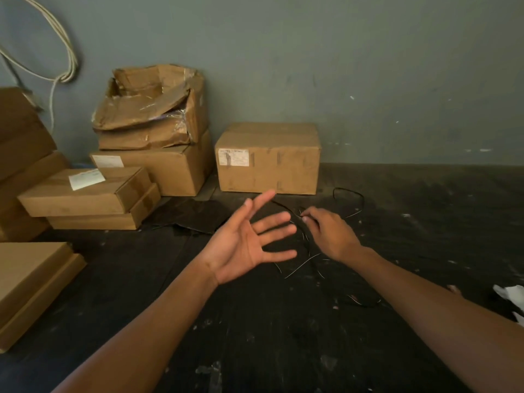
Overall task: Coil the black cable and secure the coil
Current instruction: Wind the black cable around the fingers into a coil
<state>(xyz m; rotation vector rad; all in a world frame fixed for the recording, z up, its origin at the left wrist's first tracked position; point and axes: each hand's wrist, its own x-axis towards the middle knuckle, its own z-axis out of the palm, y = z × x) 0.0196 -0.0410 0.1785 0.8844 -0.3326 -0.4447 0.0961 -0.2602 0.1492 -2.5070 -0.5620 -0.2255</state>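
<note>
thin black cable (pixel 349 192) sprawls loose, uncoiled, on the dark floor.

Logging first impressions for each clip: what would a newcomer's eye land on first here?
Two bare arms reach in from below: the left hand is spread open, palm up, at centre, while the right hand beside it pinches a thin black cable that trails loosely over the dark floor. Behind them, a sealed cardboard box stands against the grey wall, with a torn box topping a stack to its left.
</note>
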